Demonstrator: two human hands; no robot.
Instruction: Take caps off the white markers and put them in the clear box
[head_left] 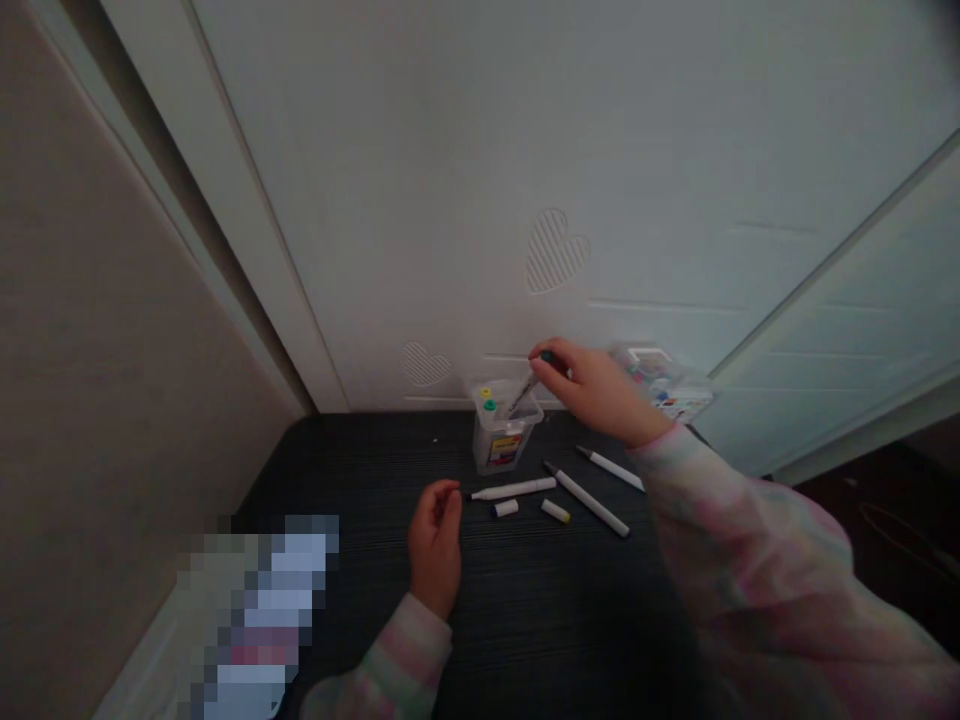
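Note:
My right hand pinches the top of a white marker that slants down into a small clear plastic tub standing near the wall. Two capped markers with yellow and green tops stand inside the tub. My left hand rests on the dark surface, fingers curled loosely, nothing visible in them. Just right of it lie an uncapped white marker, a small white cap and a yellow-tipped cap. Two more white markers lie at an angle under my right wrist.
The dark striped surface ends at a white panelled wall with embossed hearts. A clear lid with a colourful label leans behind my right hand. A beige wall stands at the left.

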